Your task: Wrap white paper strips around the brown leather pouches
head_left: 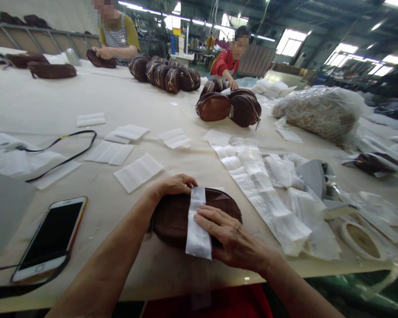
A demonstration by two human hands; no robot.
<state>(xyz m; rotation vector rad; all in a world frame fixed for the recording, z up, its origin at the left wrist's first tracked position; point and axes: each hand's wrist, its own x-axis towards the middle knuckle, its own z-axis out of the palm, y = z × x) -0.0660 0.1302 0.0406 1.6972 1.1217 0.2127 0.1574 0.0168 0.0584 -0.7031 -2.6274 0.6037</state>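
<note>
A small dark brown leather bag [172,216] lies on the table in front of me. A white, partly see-through strip [198,245] runs across its middle from the far edge to the near edge, and a clear tail of it hangs past the table edge. My left hand [176,184] curls over the bag's far left edge, fingertips beside the strip's far end and partly hidden. Flat across the strip and the bag's right half lies my right hand [228,232], its fingers stretched out and pointing left.
At left lies a phone [51,234] with a black cord. White foam sheets [138,172] are scattered beyond the bag. White strips [262,198] and a tape roll [361,238] lie at right. Finished bags [214,107] stand farther back, near two co-workers.
</note>
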